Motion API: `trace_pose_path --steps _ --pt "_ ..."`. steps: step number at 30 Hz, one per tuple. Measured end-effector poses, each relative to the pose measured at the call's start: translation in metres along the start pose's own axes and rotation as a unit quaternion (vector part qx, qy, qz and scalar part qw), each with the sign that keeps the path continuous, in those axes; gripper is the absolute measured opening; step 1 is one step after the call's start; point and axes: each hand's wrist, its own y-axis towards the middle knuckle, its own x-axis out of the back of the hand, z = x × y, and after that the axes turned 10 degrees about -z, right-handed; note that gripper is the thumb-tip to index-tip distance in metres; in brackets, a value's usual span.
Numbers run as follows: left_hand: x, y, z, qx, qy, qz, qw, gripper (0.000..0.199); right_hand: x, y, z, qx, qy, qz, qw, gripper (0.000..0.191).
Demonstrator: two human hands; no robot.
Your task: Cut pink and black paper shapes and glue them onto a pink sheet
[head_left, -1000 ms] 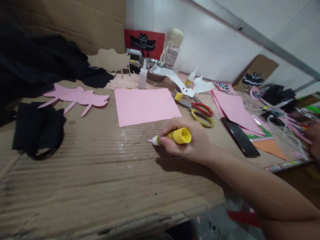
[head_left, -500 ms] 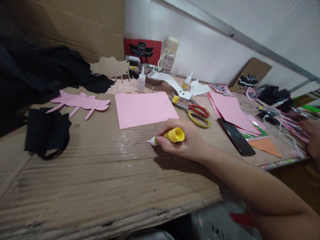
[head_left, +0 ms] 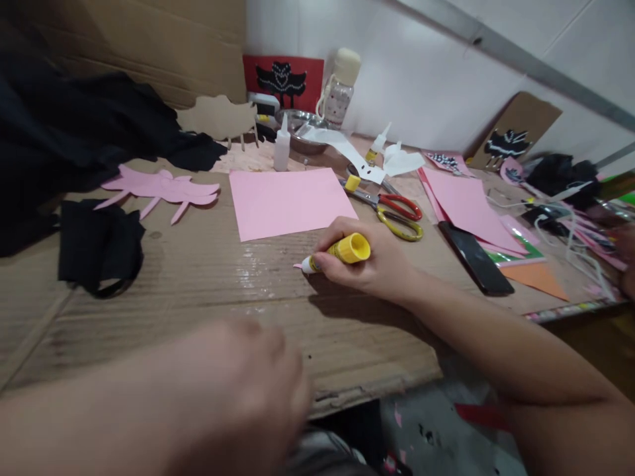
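Gripping glue stick (head_left: 351, 249) in right hand (head_left: 374, 266), fingers closed – by the near edge of pink sheet (head_left: 292, 201), with room leftward over cardboard (head_left: 198, 291). Can't tell openness or hold of blurred left hand (head_left: 248, 383), near front edge.

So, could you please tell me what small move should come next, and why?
Perhaps steady the pink sliver with the left hand: the right hand holds the yellow glue stick at it, and no fingers are visibly pinning it.
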Motion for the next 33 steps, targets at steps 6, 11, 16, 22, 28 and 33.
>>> trace_pose_path --steps 6,11,16,22,28,33 --pt "0.054 0.077 0.097 0.189 0.155 0.012 0.970 0.053 -0.003 0.002 -0.003 0.009 -0.003 -0.024 1.000 0.014" --pt "0.019 0.073 0.122 0.154 0.070 -0.061 0.984 0.041 -0.004 0.003 -0.006 0.019 -0.025 -0.019 0.999 0.016" --pt "0.011 0.073 0.120 0.128 0.034 -0.081 0.988 0.034 -0.002 0.002 -0.005 0.030 -0.001 -0.015 0.999 0.015" --pt "0.009 0.071 0.116 0.128 0.007 -0.099 0.987 0.030 0.001 0.002 -0.002 -0.007 0.003 -0.001 1.000 0.013" --pt "0.005 0.068 0.118 0.026 0.007 -0.146 0.989 0.033 0.001 0.003 -0.003 -0.027 0.014 -0.020 0.999 0.014" --pt "0.004 0.067 0.116 -0.036 0.017 -0.155 0.987 0.034 0.001 0.003 -0.004 -0.022 0.005 -0.019 1.000 0.013"
